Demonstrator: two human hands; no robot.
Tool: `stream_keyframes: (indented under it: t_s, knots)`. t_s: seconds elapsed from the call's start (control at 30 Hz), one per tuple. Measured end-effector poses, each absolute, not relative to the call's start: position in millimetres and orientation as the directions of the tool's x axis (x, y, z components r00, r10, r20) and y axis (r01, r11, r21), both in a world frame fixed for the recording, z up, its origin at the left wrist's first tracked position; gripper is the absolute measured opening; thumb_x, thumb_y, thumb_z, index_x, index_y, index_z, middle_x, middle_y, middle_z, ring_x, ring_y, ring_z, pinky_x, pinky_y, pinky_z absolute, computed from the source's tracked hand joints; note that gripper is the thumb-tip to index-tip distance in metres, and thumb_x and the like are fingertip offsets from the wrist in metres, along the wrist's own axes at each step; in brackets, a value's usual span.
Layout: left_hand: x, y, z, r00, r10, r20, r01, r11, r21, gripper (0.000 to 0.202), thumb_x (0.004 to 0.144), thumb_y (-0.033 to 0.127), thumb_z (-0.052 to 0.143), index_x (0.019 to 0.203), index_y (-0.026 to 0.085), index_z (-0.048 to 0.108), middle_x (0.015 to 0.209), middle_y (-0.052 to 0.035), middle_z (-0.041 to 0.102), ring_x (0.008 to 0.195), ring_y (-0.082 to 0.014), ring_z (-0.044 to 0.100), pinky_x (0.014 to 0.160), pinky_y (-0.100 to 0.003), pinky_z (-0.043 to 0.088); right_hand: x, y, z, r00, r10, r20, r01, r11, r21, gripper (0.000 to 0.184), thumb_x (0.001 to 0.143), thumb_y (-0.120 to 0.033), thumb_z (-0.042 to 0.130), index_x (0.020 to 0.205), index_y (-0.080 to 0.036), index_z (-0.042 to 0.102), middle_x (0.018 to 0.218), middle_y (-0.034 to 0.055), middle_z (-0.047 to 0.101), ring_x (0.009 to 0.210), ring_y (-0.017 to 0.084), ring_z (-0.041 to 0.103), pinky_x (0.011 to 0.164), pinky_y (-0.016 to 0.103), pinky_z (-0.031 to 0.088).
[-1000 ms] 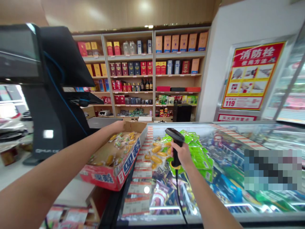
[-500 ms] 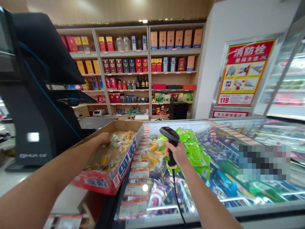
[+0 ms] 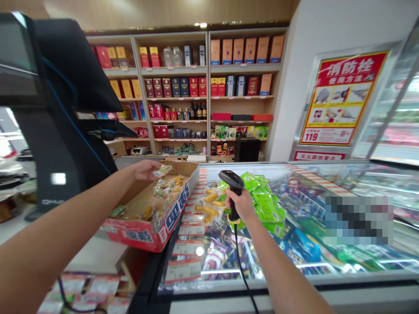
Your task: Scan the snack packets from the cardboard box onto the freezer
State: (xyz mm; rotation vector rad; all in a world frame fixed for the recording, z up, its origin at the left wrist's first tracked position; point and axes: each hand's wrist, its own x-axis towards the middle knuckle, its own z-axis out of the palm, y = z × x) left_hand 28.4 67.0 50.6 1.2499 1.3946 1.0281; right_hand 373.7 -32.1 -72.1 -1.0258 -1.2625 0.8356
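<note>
My left hand (image 3: 146,170) is closed on a small clear snack packet (image 3: 163,170), held just above the far end of an open cardboard box (image 3: 134,237). Several more wrapped yellow snacks (image 3: 176,181) lie inside that box. In my right hand (image 3: 241,201) is a black barcode scanner (image 3: 233,183), gripped upright by its handle, its cord hanging down toward me. Beside the scanner, yellow sausage-like snacks in clear wrap (image 3: 209,205) rest on the glass freezer top. Green packets (image 3: 266,207) are piled just right of my right hand.
A glass-topped freezer (image 3: 186,285) with goods inside spans the front and right. At left stands a black checkout terminal (image 3: 62,131). Shelves of boxed goods (image 3: 175,87) line the back wall. A red poster (image 3: 343,100) hangs on the right.
My left hand has risen from inside the box to above its far end, with a snack packet in its fingers. My right hand still holds the scanner in nearly the same place.
</note>
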Motion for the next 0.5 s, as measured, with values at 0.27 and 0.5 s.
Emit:
stream_keyframes:
  t_s: [0.27,0.5]
  knots:
    - [137,-17,27,0.210,0.966,0.151,-0.326,-0.076,0.942,0.018,0.071,0.011,0.075,0.088,0.013,0.072,0.082,-0.0112,0.071,0.078,-0.0255,0.071,0.073,-0.040,0.059,375,-34,-67,0.199,0.924,0.326,-0.064,0.344,-0.937,0.026,0.068,-0.041,0.069,0.056,-0.021,0.057,0.046,-0.0015,0.054,0.037,0.014,0.050,0.040,0.028,0.042]
    - [216,9,-33,-0.097,0.928,0.361,-0.488,-0.360,0.795,0.039,0.060,0.032,0.084,0.093,0.018,0.068,0.085,-0.0054,0.072,0.081,-0.0228,0.071,0.068,-0.032,0.056,377,-33,-67,0.176,0.935,0.309,-0.086,0.327,-0.941,0.026,0.068,-0.041,0.069,0.058,-0.021,0.057,0.044,-0.0021,0.053,0.035,0.014,0.050,0.039,0.026,0.041]
